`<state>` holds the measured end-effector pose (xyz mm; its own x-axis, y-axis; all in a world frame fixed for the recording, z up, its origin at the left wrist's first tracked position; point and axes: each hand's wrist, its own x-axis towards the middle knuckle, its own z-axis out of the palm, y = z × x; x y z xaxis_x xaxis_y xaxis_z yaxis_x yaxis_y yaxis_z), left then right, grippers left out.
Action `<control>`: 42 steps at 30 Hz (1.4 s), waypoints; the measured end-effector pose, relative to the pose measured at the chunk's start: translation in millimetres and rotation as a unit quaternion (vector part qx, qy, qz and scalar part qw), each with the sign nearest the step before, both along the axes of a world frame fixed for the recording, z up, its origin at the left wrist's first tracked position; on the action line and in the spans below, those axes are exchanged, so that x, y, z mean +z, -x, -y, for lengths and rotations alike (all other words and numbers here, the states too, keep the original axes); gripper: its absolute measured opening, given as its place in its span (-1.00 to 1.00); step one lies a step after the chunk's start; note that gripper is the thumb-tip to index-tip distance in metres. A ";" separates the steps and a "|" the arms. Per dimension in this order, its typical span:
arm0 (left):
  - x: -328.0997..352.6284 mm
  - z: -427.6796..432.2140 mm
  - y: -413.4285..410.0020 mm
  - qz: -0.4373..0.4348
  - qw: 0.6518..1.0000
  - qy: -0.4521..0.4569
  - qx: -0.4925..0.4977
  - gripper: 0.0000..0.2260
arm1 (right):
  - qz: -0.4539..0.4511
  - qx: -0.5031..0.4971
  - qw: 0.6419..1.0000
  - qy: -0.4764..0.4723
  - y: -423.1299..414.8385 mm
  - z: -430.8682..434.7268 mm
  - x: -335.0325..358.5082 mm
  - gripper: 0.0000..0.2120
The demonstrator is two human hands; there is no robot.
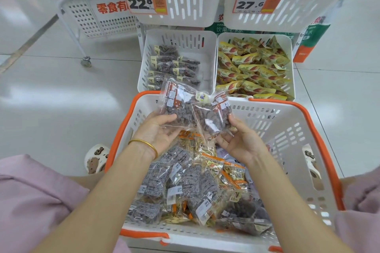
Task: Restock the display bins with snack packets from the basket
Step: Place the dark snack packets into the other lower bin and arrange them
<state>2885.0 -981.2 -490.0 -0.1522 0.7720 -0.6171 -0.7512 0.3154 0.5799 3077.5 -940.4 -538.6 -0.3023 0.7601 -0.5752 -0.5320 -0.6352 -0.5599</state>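
At centre frame the left hand (158, 129) and right hand (240, 144) each pinch a clear packet of dark snacks (181, 102) above the orange-rimmed basket (308, 121) — the packet print is too blurred to read. The basket holds more packets (185, 187). Above it, the lower-left bin (205, 47) holds similar dark packets. Price tags read 22.8 (141, 2) and 27.6 (249, 4) — upper frame.

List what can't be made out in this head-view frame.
- Upper bins: insides hidden by their front walls.
- Price tag small print: too small and blurred.
- Red sign on the cart: cut off by the left upper bin.
- Basket bottom: buried under packets.
- Clear packets in both hands: label text blurred.
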 end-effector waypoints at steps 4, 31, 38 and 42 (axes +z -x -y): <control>-9.6 -1.8 3.3 -0.059 0.997 0.001 -0.045 -0.82 | -0.035 0.005 0.999 -0.008 4.5 2.7 1.9 -0.90; -16.0 -1.5 -8.3 0.062 0.988 -0.139 -0.040 -0.35 | 0.004 0.031 0.996 -0.088 13.7 6.8 27.7 -0.90; -14.0 -0.2 -19.5 -0.024 0.978 -0.193 -0.072 -0.43 | -0.029 -0.040 0.997 -0.052 32.8 18.8 24.5 -0.72; -18.1 0.7 -24.5 -0.093 0.979 -0.176 -0.041 -0.35 | 0.096 0.047 0.992 -0.063 43.5 30.9 23.2 -0.73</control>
<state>2909.5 -981.9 -508.1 -0.1647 0.9464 -0.2779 -0.6021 0.1267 0.7883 3034.0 -971.3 -515.4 -0.2697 0.8032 -0.5312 -0.3502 -0.5957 -0.7228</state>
